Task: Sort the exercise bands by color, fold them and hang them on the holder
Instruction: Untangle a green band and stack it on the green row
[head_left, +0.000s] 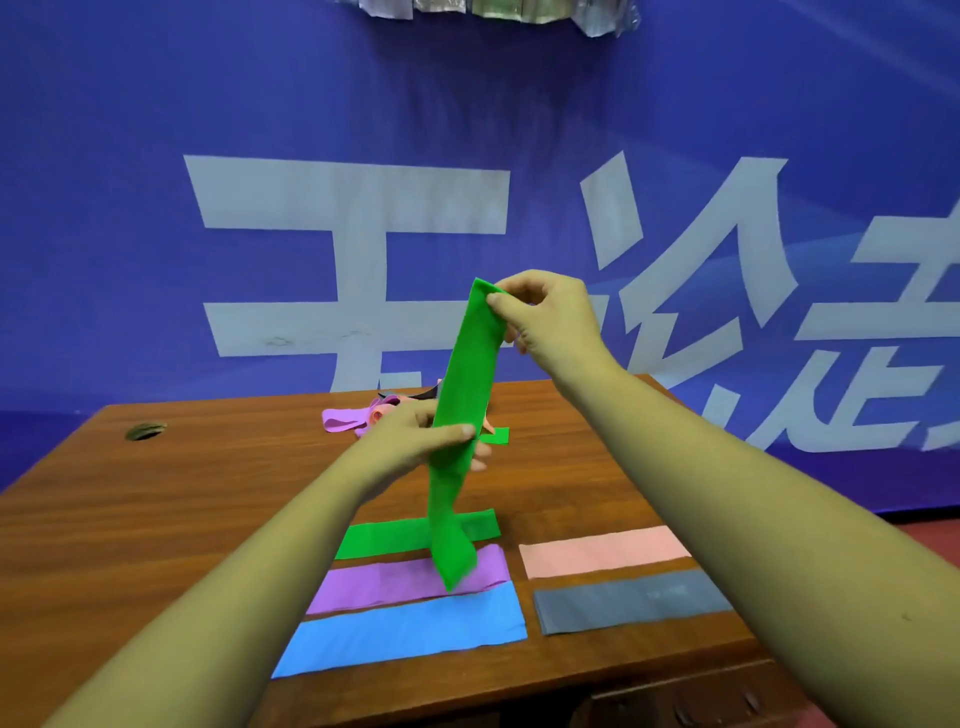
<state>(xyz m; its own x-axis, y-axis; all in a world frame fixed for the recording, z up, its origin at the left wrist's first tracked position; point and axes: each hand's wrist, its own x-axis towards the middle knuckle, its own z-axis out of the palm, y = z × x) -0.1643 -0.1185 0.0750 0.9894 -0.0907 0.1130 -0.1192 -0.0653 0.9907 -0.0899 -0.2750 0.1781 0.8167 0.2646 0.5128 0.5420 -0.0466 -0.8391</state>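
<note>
A green exercise band (462, 395) hangs upright above the table. My right hand (550, 317) pinches its top end, and my left hand (421, 441) grips it around the middle. Its lower end dangles over the sorted bands. Flat on the table lie a green band (384, 538), a purple band (389, 584), a blue band (400, 631), a pink band (602, 551) and a grey band (628, 605). A heap of unsorted bands (353, 418), purple, pink and dark, sits at the far side, partly hidden behind my left hand. No holder is in view.
The wooden table (156, 499) has a round cable hole (145, 431) at its far left. A blue banner with large white characters (363, 260) hangs right behind the table. A drawer front (691, 701) shows below the table's near edge.
</note>
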